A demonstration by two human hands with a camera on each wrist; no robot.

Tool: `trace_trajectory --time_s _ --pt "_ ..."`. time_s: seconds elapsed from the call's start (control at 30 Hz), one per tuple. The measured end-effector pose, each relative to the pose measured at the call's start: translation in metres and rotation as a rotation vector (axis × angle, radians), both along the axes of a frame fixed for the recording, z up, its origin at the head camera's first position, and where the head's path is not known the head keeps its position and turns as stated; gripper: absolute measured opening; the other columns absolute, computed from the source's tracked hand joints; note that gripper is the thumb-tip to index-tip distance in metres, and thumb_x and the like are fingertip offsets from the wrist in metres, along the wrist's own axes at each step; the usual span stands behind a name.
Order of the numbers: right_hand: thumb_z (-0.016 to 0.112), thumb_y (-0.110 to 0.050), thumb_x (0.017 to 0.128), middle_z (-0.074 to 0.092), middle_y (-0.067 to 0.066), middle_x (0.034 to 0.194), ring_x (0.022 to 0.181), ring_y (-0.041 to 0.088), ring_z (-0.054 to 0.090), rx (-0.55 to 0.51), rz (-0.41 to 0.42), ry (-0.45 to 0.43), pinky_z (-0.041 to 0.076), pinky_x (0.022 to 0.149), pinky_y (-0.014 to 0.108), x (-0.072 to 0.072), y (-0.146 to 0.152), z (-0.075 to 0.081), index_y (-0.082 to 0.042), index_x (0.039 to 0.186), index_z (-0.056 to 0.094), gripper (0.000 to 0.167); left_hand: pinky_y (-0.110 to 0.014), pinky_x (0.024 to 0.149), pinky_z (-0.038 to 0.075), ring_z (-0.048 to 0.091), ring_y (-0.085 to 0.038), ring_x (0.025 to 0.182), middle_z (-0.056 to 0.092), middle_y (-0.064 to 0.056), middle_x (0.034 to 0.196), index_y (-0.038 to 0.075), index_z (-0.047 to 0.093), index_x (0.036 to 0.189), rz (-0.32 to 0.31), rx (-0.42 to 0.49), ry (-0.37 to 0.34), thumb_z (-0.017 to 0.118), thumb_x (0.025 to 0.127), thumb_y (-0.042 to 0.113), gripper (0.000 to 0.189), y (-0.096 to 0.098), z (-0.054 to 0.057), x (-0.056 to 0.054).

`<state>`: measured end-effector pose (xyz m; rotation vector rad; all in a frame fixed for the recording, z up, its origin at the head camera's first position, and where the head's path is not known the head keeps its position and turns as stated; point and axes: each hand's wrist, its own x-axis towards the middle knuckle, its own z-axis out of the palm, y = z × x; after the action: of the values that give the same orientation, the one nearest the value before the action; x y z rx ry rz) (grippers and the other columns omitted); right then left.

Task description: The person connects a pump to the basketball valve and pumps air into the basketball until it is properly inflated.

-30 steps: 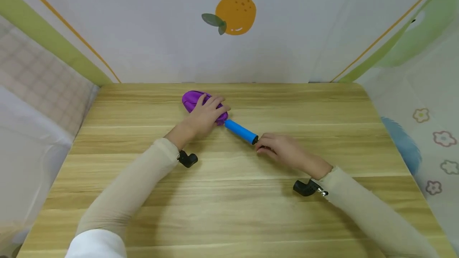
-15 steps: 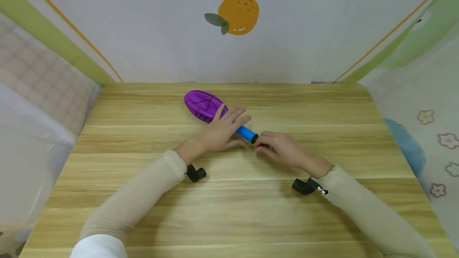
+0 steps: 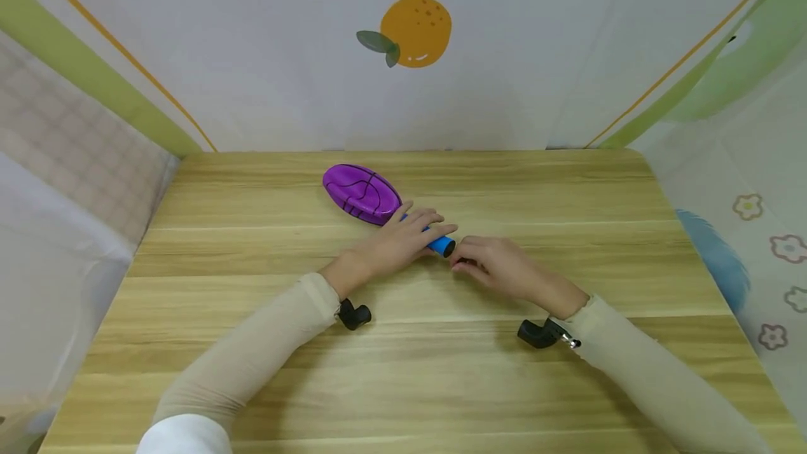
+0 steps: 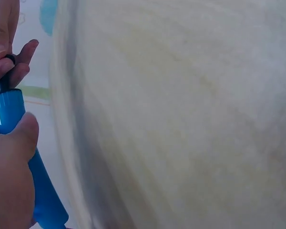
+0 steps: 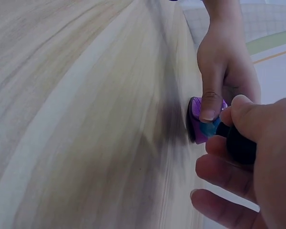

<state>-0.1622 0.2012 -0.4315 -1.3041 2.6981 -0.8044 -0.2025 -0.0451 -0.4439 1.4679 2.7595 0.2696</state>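
Pump (image 4: pixel 45 200) | left fingers (image 3: pixel 441 231): curled round | right fingers (image 5: pixel 224 174): pinching handle (image 5: pixel 240 147)

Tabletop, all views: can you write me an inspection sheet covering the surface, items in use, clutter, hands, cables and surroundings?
Surface: wood-grain table.
Items in use: purple ball with black lines, dented; blue pump with a black handle; whether pump and ball are joined cannot be told.
Clutter: nothing seen.
Left hand: holds the pump's barrel.
Right hand: grips the black handle.
Cables: nothing seen.
Surroundings: white backdrop beyond the table, printed with an orange fruit.
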Motion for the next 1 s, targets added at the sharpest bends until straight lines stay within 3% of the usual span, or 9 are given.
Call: trace_trajectory --time_s 0.2,0.67,0.83,1.0 --pt "0.07 -0.015 0.097 0.067 -0.006 0.096 0.077 0.004 0.057 0.034 0.004 0.035 0.051 0.067 0.023 0.002 0.0 -0.003 -0.012 0.104 0.074 0.008 -0.046 0.119 0.028 0.048 -0.026 0.13 0.057 -0.004 0.128 0.019 0.049 0.146 -0.036 -0.047 0.037 0.05 0.108 0.017 0.038 0.002 -0.004 0.001" --pt "0.071 -0.012 0.096 0.069 -0.004 0.103 0.09 0.011 0.066 0.088 0.009 0.135 0.057 0.076 0.032 0.009 0.006 -0.008 -0.014 0.11 0.075 0.015 -0.04 0.111 0.033 0.048 -0.022 0.118 0.054 -0.001 0.122 0.021 0.049 0.141 -0.059 -0.093 0.054 0.041 0.111 0.023 0.031 0.001 -0.005 0.0" --pt "0.072 -0.011 0.094 0.071 -0.003 0.103 0.092 0.012 0.069 0.089 0.014 0.168 0.058 0.078 0.034 0.012 0.009 -0.011 -0.014 0.108 0.075 0.014 -0.039 0.111 0.032 0.047 -0.02 0.115 0.053 0.001 0.12 0.022 0.05 0.141 -0.078 -0.107 0.043 0.042 0.111 0.021 0.031 0.004 -0.004 0.001" --pt "0.074 -0.01 0.092 0.072 -0.002 0.102 0.092 0.014 0.07 0.068 0.025 0.202 0.059 0.078 0.035 0.014 0.011 -0.012 -0.013 0.106 0.075 0.014 -0.038 0.111 0.032 0.047 -0.02 0.116 0.053 0.0 0.119 0.023 0.051 0.14 -0.087 -0.113 0.076 0.044 0.11 0.018 0.031 0.005 -0.004 0.001"
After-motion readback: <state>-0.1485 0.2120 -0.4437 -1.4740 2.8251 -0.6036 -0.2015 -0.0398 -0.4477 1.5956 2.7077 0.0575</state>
